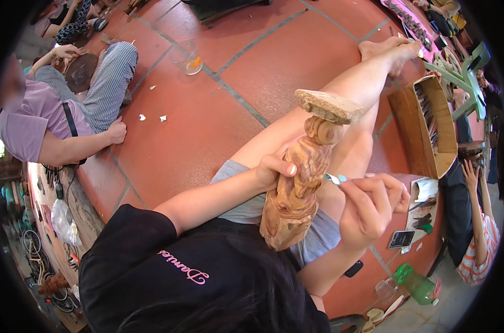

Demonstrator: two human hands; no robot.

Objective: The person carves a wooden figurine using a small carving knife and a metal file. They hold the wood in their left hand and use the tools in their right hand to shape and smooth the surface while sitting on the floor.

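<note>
Left hand (274,166) wraps the carving (302,183), steadying it on the lap. Right hand (371,202), fingers pinched shut, holds a small tool (334,178) whose tip touches the wood.

Tilted carved wooden figure (302,177) on lap
</note>
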